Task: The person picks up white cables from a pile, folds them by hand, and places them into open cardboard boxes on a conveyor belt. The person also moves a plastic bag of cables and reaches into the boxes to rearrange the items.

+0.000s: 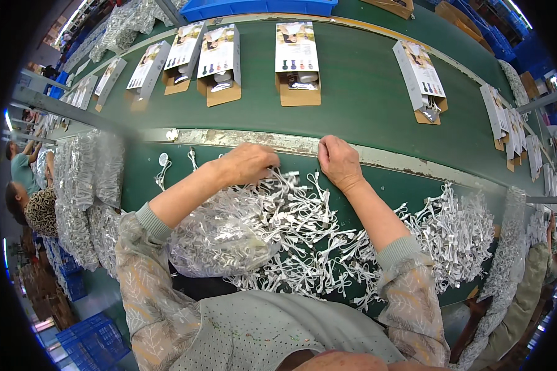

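Short white cables [297, 216], looped and bundled, lie in a loose heap in front of me on the green worktable. Some fill a clear plastic bag [220, 247] at the heap's left. Over the heap's far side, my left hand [250, 164] is closed, its fingertips pinching white cable that looks slightly blurred. Further right, my right hand [340, 162] is curled into a fist at the worn pale ledge [390, 157]; what it holds, if anything, is hidden. A second pile of white cables [455, 238] spreads right of my right forearm.
Beyond the ledge, open printed boxes [298, 52] with brown flaps stand spaced along a green belt [353, 80]. Full clear bags [83, 191] hang at left. A blue bin [260, 7] sits at the far side. Other people [28, 204] are at both sides.
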`<action>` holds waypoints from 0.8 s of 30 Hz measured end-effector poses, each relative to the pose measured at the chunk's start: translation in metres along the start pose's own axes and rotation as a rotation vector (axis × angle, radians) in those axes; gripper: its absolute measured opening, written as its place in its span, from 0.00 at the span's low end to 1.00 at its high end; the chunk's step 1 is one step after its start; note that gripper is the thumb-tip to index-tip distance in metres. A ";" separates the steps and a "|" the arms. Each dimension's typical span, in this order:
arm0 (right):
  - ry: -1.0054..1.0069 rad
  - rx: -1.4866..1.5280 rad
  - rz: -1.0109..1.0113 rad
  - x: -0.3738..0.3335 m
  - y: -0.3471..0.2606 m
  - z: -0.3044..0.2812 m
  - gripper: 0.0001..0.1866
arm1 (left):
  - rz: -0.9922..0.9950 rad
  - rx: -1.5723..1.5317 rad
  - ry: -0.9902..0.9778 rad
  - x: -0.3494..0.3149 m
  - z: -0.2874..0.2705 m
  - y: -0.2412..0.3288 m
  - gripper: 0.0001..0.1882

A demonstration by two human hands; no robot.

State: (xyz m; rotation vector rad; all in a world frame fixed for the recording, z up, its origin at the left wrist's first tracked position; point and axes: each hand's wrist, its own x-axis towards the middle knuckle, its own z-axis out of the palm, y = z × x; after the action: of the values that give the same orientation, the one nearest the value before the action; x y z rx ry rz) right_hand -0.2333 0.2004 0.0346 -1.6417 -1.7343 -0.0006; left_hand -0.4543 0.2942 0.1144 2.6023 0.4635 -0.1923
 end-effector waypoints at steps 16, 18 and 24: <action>-0.016 -0.002 -0.007 -0.002 -0.005 -0.004 0.05 | -0.791 -0.854 0.793 0.045 -0.014 -0.087 0.10; 0.005 0.002 -0.004 0.002 -0.010 -0.004 0.05 | -0.765 -1.028 0.876 0.067 -0.013 -0.100 0.09; -0.006 0.000 0.004 -0.001 -0.001 -0.004 0.05 | -0.780 -1.466 0.855 0.103 -0.006 -0.064 0.06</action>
State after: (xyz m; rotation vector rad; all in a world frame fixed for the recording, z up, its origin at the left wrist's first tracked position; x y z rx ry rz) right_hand -0.2320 0.1978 0.0375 -1.6471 -1.7357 0.0061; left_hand -0.3809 0.3801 0.0695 0.8644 1.2554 0.7554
